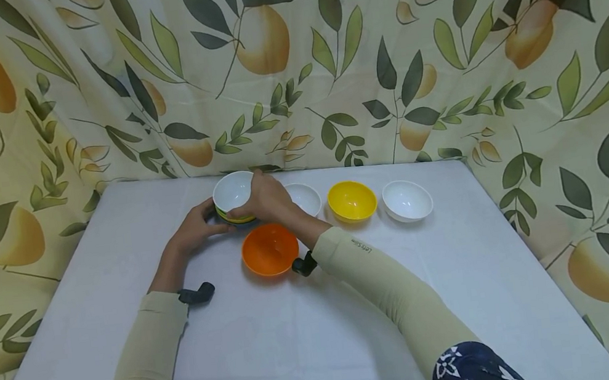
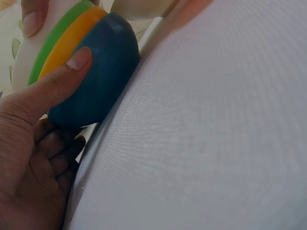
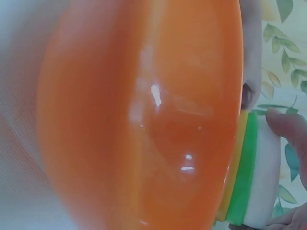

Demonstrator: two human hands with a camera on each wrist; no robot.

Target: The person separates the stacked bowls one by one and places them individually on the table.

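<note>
At the table's back left stands a stack of nested bowls: a blue bowl (image 2: pixel 112 62) lowest, then a yellow bowl (image 2: pixel 81 31), a green bowl (image 2: pixel 56 45) and a white bowl (image 1: pixel 231 189) on top. My left hand (image 1: pixel 195 227) holds the stack from its left side, thumb against the blue and yellow bowls, other fingers partly hidden behind. Reaching across from the right, my right hand (image 1: pixel 267 199) grips the white top bowl between thumb and fingers. An orange bowl (image 1: pixel 270 250) sits just in front of the stack and fills much of the right wrist view.
Right of the stack, in a row, stand a white bowl (image 1: pixel 306 198) partly covered by my right hand, a yellow bowl (image 1: pixel 352 201) and another white bowl (image 1: pixel 408 201). A patterned curtain (image 1: pixel 326 76) hangs behind the white-covered table (image 1: pixel 277 354).
</note>
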